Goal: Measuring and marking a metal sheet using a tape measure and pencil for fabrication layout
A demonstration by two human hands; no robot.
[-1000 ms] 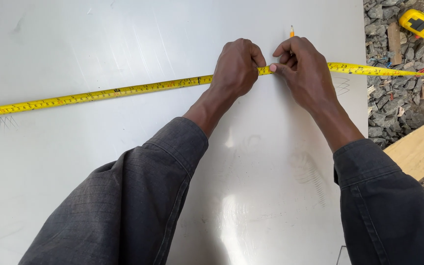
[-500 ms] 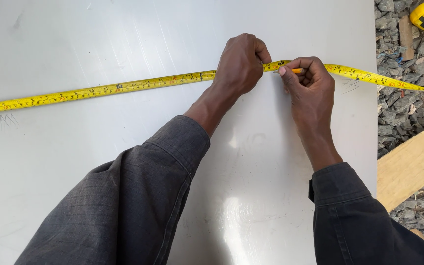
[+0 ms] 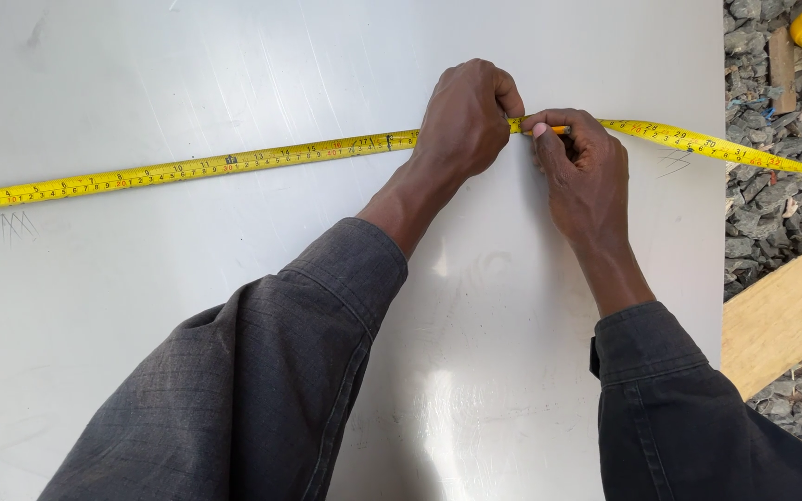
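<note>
Yellow steel measuring tape [image 3: 234, 161] stays pinned under your closed left hand [image 3: 464, 116], while your right hand [image 3: 583, 167] has laid its gripped orange pencil [image 3: 557, 130] flat along it on the grey metal sheet [image 3: 187, 74].

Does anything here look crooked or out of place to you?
Little stands out. The yellow tape measure runs slightly slanted across the grey metal sheet, pinned by the left hand; the right hand holds a pencil against it. Faint pencil scribbles mark the sheet.

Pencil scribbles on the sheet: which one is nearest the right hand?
The faint scribble just below the tape, beside the right hand. The other zigzag scribble sits far left.
</note>
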